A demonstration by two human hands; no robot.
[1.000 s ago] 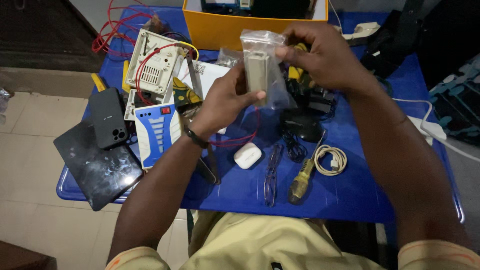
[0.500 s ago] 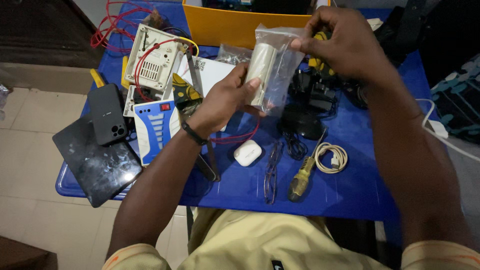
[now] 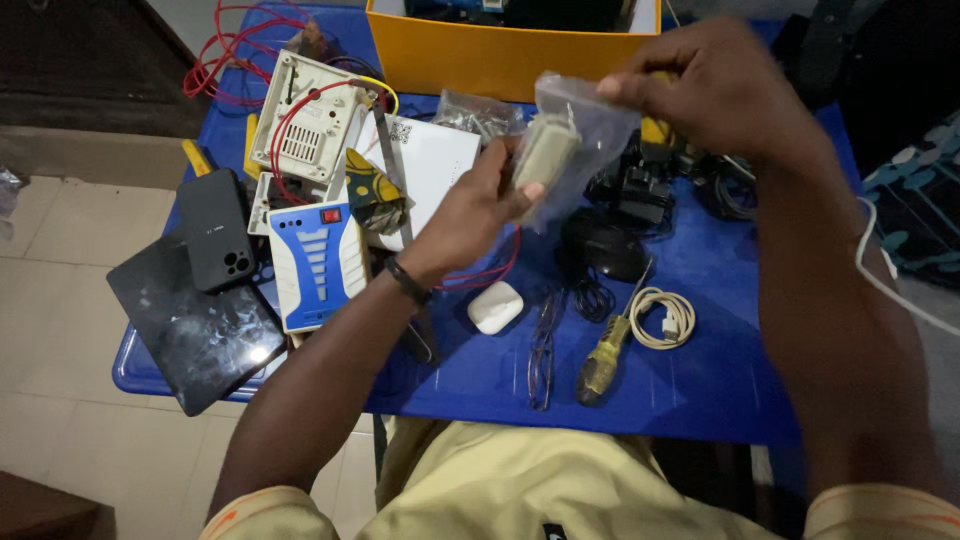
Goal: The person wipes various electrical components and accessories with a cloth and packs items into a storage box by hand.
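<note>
In the upper middle of the frame the left hand (image 3: 470, 215) closes around a small beige plastic part (image 3: 545, 155), with the thumb and fingers pressed on its lower end, so this hand is clamped on the part. The part sits partly inside a clear plastic bag (image 3: 585, 140), and the bag hangs over its upper end. The right hand (image 3: 715, 95) is above and to the right; its fingertips are pinched together on the top edge of the bag. Both hands are held in the air above a blue table (image 3: 700, 380), just in front of an orange box (image 3: 490, 60) which stands at the top edge of the frame. Under the hands, in the centre, a white earbud case (image 3: 495, 307) lies on the table, and a pair of glasses (image 3: 543, 350) lies just beside it to the right. Near the glasses is a screwdriver with a yellow handle (image 3: 603, 358), and a coiled white cable (image 3: 662, 318) touches its shaft or lies very close, I cannot tell which. A black computer mouse (image 3: 603, 250) is just above these. On the left side of the frame there is a blue and white device (image 3: 315, 265), a black phone (image 3: 213, 230) and a dark tablet (image 3: 195, 325) which sticks out over the table edge. A white casing with red wire (image 3: 305, 125) lies at the upper left.
</note>
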